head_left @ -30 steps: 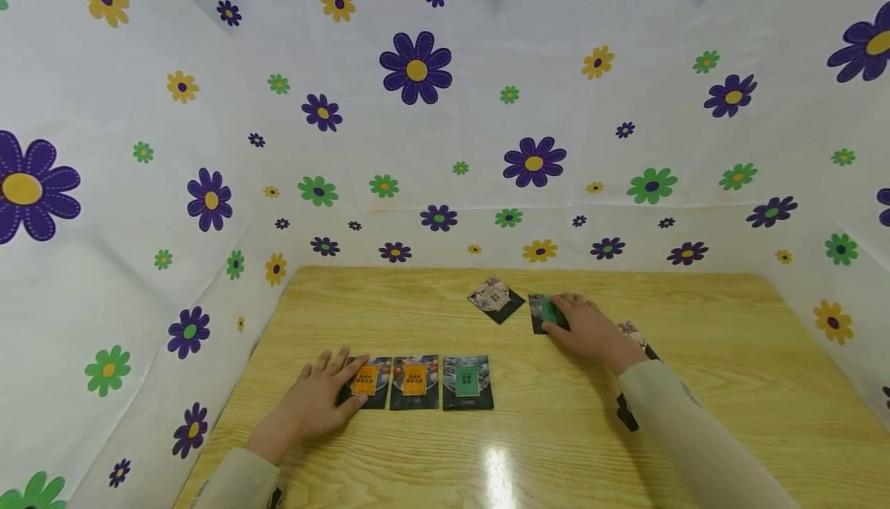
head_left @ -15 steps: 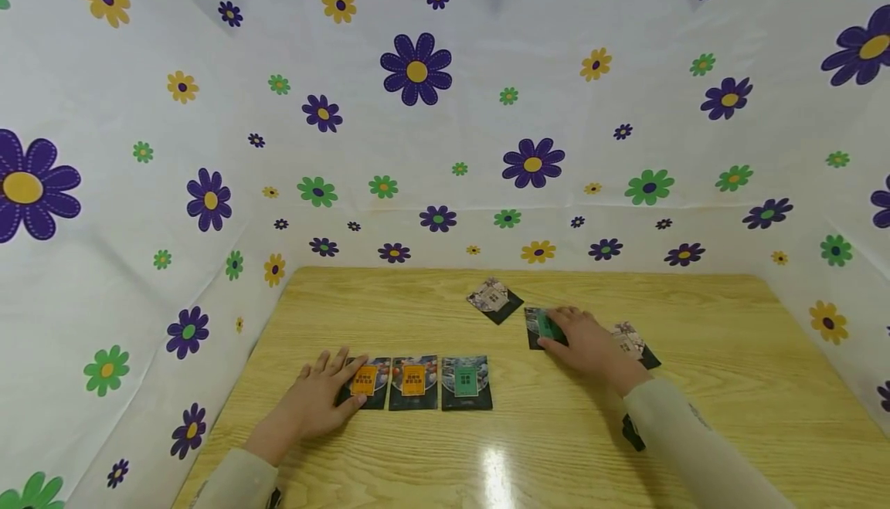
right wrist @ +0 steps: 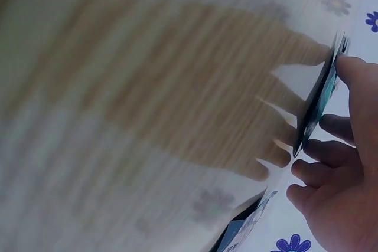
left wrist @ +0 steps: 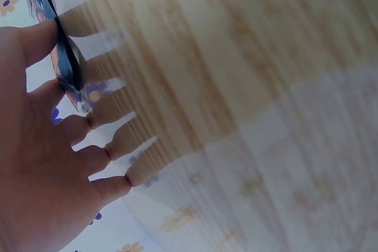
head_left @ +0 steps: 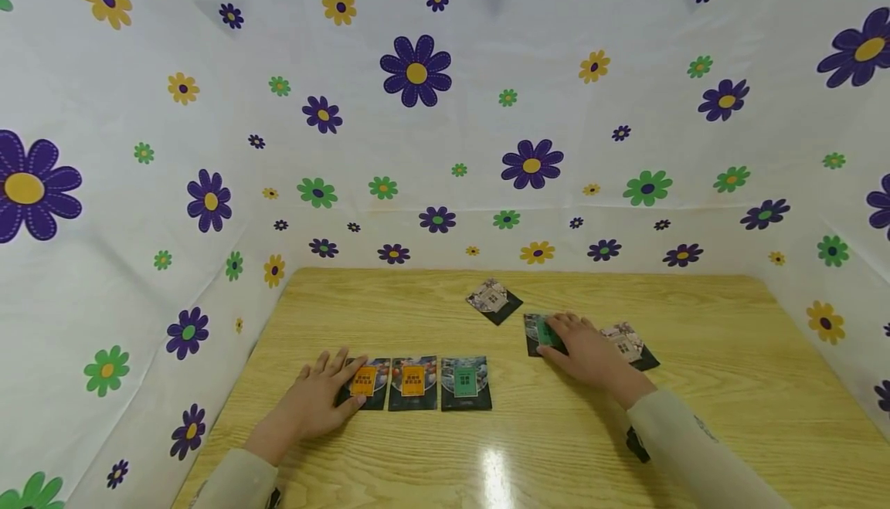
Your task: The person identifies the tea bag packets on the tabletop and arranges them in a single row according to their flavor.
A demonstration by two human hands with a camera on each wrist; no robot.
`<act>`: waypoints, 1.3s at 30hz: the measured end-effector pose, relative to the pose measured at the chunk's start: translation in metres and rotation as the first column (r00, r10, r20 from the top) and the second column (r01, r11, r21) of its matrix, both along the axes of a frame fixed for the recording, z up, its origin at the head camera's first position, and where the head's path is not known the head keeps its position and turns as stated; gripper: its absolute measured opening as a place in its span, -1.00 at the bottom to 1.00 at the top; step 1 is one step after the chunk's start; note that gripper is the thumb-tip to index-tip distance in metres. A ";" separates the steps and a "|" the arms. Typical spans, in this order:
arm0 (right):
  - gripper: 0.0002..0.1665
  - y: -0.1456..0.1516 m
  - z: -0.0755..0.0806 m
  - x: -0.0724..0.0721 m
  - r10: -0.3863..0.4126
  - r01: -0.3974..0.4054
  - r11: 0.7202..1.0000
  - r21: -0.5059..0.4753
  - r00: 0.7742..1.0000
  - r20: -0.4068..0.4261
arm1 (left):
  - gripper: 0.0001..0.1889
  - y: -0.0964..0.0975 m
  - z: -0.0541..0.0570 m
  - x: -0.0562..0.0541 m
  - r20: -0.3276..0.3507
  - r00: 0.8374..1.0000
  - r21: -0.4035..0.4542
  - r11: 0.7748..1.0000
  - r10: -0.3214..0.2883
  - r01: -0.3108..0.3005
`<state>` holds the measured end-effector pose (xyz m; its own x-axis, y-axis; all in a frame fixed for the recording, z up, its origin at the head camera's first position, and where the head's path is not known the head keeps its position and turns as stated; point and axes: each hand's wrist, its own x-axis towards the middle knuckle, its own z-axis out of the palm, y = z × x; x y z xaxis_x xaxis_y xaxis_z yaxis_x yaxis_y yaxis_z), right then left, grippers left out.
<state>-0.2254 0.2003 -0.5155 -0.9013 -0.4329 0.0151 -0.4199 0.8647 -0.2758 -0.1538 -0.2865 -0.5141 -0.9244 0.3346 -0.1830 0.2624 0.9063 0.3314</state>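
Note:
In the head view my left hand (head_left: 313, 401) rests with spread fingers on the left orange-labelled packet (head_left: 366, 383), its thumb and index finger on the packet. Beside that lie a second orange-labelled packet (head_left: 413, 382) and a green-labelled packet (head_left: 466, 382), in a row. Farther back, my right hand (head_left: 584, 351) lies with its fingers on another green-labelled packet (head_left: 535, 334) and hides part of it. The right wrist view has the thumb and fingertips on that packet (right wrist: 322, 98), flat on the table. A beige-labelled packet (head_left: 631, 346) lies just right of this hand.
Another beige-labelled packet (head_left: 494, 300) lies turned at an angle near the back of the wooden table (head_left: 375, 308). White cloth (head_left: 417, 146) with printed flowers walls the table at the back and sides.
My right hand has drawn its green-labelled packet toward me and slightly left. The beige-labelled packet beside the right hand shows more now. My left hand has stayed in place.

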 end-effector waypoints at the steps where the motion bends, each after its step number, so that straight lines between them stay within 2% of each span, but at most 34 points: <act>1: -0.21 0.000 0.000 0.001 0.001 -0.001 1.000 0.002 1.000 0.002 | -0.25 0.000 0.000 0.000 0.001 1.000 0.001 1.000 0.001 -0.001; 9: -0.30 -0.002 0.001 0.011 0.023 -0.022 1.000 0.006 1.000 -0.009 | -0.24 0.000 0.001 0.000 0.009 1.000 0.008 1.000 0.005 -0.005; 17: -0.30 -0.006 0.000 0.017 0.041 -0.040 0.999 0.004 0.999 -0.018 | -0.24 -0.001 0.000 0.000 0.003 1.000 0.005 1.000 0.003 -0.003; 27: -0.32 -0.015 -0.002 0.026 0.064 -0.064 0.998 0.009 0.998 0.013 | -0.24 -0.001 0.000 0.001 0.001 1.000 0.006 1.000 0.002 -0.002; 39: -0.36 -0.019 0.001 0.035 0.102 -0.102 0.994 0.032 0.994 -0.023 | -0.25 -0.001 0.000 0.000 -0.006 1.000 0.003 1.000 -0.003 0.003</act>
